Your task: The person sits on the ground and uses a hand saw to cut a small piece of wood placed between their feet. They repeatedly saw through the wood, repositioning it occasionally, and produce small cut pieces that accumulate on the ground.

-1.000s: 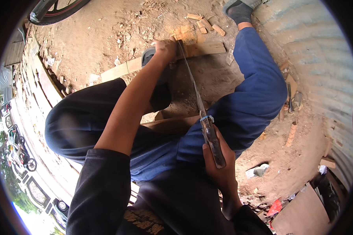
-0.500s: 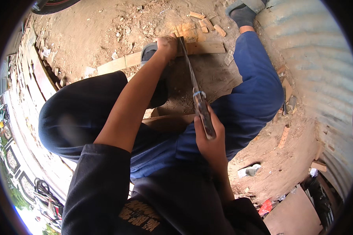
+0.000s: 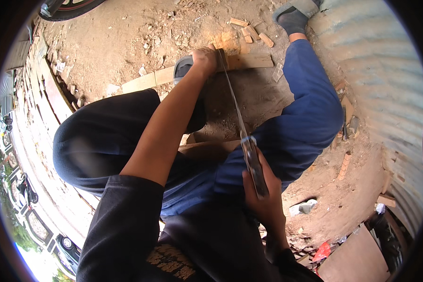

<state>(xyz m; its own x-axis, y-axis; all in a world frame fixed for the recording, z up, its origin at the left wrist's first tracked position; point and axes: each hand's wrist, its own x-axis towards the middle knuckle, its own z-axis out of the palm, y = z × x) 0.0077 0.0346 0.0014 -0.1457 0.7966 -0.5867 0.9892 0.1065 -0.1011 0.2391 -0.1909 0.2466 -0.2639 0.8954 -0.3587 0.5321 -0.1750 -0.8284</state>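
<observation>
My right hand (image 3: pixel 267 192) is wrapped round the dark handle of a handsaw (image 3: pixel 233 97). The saw's narrow blade runs away from me, and its far end lies across a pale wooden plank (image 3: pixel 252 60). Just left of the blade, my left hand (image 3: pixel 205 60) grips the plank from above, with its fingers partly hidden. My sandalled left foot (image 3: pixel 183 66) rests on the plank beside that hand. Sawdust (image 3: pixel 225 41) is spread on the ground behind the cutting place.
Several short wood offcuts (image 3: pixel 252 32) lie beyond the plank. A corrugated metal sheet (image 3: pixel 376 70) stands along the right, past my outstretched right leg (image 3: pixel 310 89). Part of a wheel (image 3: pixel 73 10) shows at the far left. Scraps and a flat board (image 3: pixel 355 258) lie at the lower right.
My right hand has drawn the saw back toward me and slightly right, so less blade reaches the plank. My left hand keeps its grip on the plank.
</observation>
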